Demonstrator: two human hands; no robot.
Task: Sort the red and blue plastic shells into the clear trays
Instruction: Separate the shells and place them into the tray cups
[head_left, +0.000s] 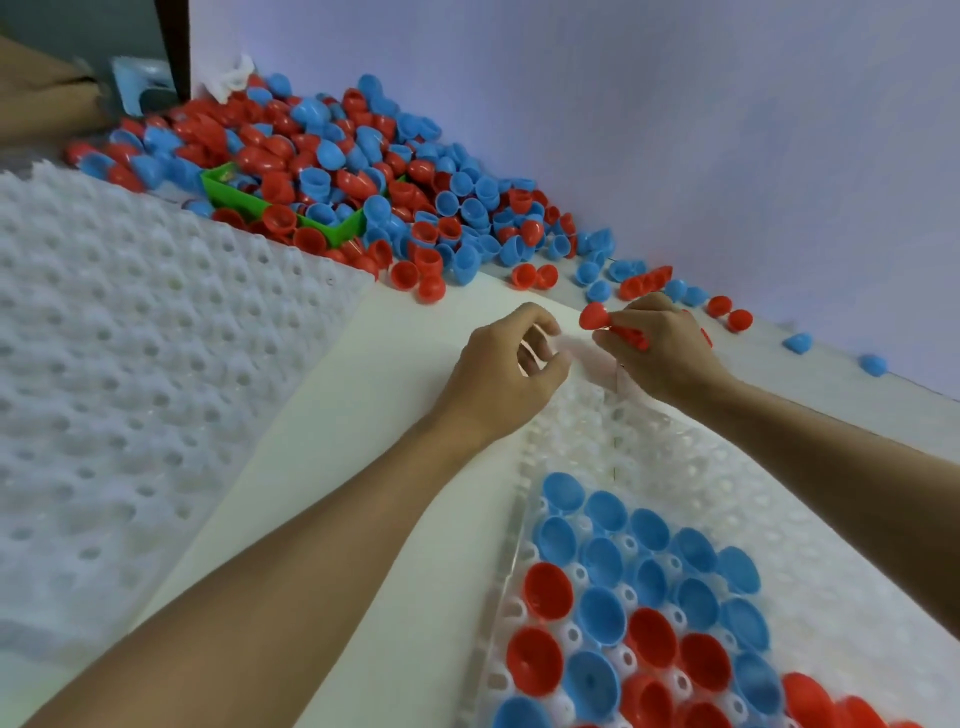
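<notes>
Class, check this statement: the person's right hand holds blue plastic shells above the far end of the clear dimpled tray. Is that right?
Not quite. The head view shows the right hand holding red plastic shells, not blue, above the far end of the clear dimpled tray.

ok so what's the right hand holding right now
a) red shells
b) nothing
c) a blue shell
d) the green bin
a, the right hand pinches red shells, one sticking out past its fingertips and more red showing under the fingers; the left hand beside it is curled and no shell shows in it.
</notes>
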